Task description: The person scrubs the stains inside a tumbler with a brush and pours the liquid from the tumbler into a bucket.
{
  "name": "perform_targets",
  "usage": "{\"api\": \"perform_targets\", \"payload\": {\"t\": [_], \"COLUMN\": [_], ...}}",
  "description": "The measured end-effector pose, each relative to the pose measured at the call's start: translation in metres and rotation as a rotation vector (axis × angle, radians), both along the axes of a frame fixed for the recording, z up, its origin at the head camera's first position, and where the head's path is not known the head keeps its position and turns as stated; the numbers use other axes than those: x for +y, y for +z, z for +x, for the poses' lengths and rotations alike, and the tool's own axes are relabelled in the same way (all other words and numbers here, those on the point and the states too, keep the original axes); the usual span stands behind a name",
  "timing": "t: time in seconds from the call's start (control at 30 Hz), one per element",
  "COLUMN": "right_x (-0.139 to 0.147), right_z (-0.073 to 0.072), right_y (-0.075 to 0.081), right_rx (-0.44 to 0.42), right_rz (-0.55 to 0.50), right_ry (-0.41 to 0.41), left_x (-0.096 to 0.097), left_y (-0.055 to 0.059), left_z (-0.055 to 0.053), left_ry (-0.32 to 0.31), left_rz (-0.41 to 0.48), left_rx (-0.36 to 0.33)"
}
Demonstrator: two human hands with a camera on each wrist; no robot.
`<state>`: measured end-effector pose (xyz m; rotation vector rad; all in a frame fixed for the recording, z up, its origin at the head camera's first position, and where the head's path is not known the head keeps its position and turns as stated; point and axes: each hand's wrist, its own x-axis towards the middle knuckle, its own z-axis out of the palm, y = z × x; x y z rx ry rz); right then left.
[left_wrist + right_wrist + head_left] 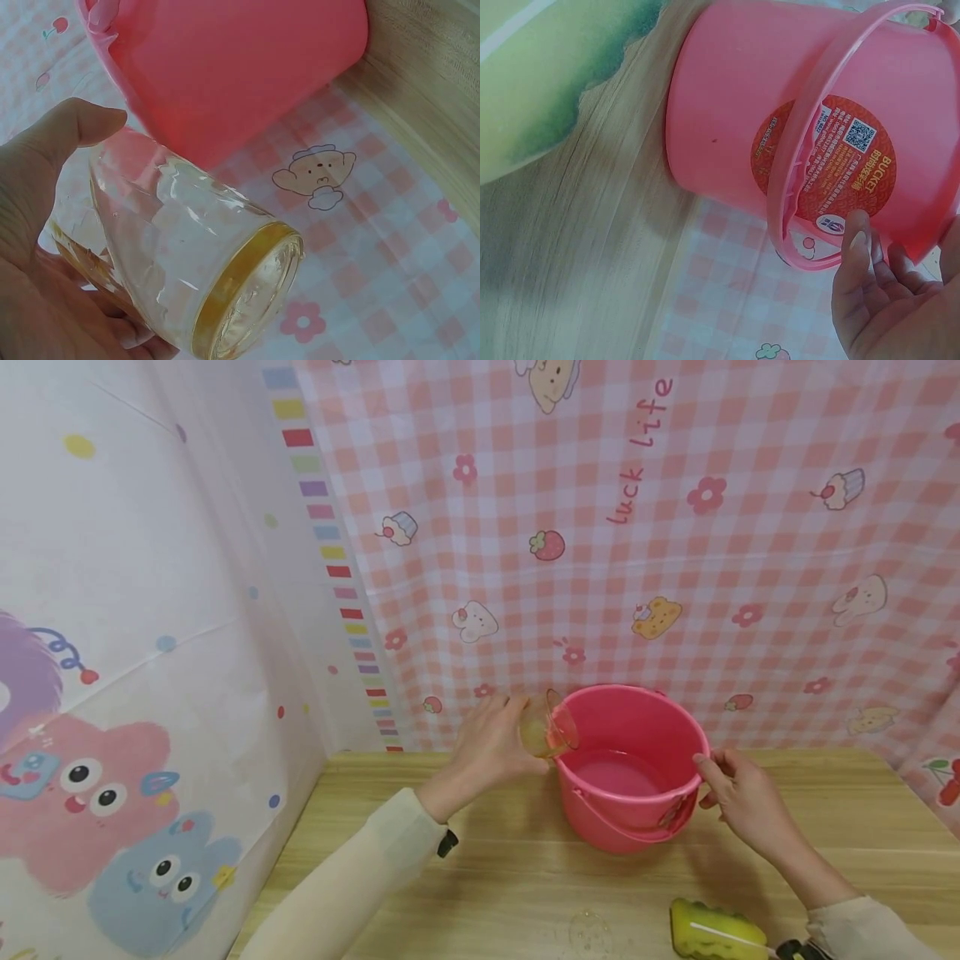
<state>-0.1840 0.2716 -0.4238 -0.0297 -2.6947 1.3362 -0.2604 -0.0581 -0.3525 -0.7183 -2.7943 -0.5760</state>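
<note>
My left hand (489, 739) grips a clear, amber-tinted glass cup (538, 731), tipped sideways with its mouth over the left rim of a pink plastic bucket (611, 822). In the left wrist view the glass cup (180, 232) shows a yellow band near its base, and the thumb lies along its side. What looks like shallow water (615, 772) covers the bucket's bottom. At the bucket's right rim, my right hand (750, 802) pinches the edge, thumb on top and fingers outside. The bucket's handle (825, 82) hangs down over a round red label (855, 161).
A yellow-green sponge (716, 931) lies on the wooden table (480, 893) near the front, beside my right wrist. Small wet drops (588, 935) dot the tabletop left of it. A pink checked cloth (510, 585) hangs close behind the bucket, and a printed white sheet (202, 693) stands at left.
</note>
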Motion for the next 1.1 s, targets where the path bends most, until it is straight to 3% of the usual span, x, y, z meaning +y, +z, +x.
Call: {"api": "perform_targets", "payload": {"t": [1.1], "right_x": [0.0002], "right_z": [0.0007], "right_y": [0.0002], "right_rx": [0.034], "right_rz": [-0.002], "right_ry": [-0.001], "left_x": [0.0026], "left_y": [0.0072], "left_z": [0.0002], "left_ry": [-0.012], "left_rz": [-0.055], "left_rx": [0.004]}}
